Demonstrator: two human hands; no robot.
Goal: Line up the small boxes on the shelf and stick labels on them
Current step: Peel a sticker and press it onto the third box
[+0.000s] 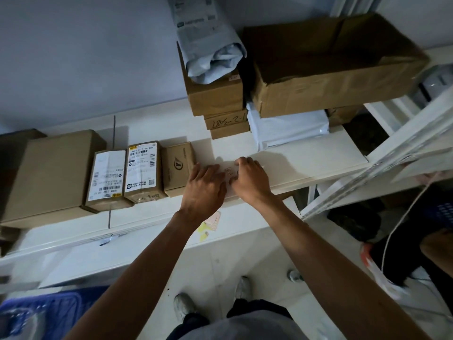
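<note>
Three small cardboard boxes stand side by side on the white shelf (308, 165): one with a long white label (106, 177), one with a barcode label (143, 168), and a plain one with a printed logo (177, 168). Just right of them a pale flat parcel (229, 192) lies under both my hands. My left hand (203, 187) rests flat on it, fingers spread. My right hand (250, 180) curls its fingertips on a small label with handwriting (229, 171) on the parcel's top. Most of the parcel is hidden.
A larger brown box (49, 175) sits left of the row. Behind are a stack of cartons (215, 96) topped by a grey mail bag (210, 47), a big open carton (331, 69) and a white bag (286, 130). Loose stickers (210, 224) cling below. A blue crate (36, 312) stands low left.
</note>
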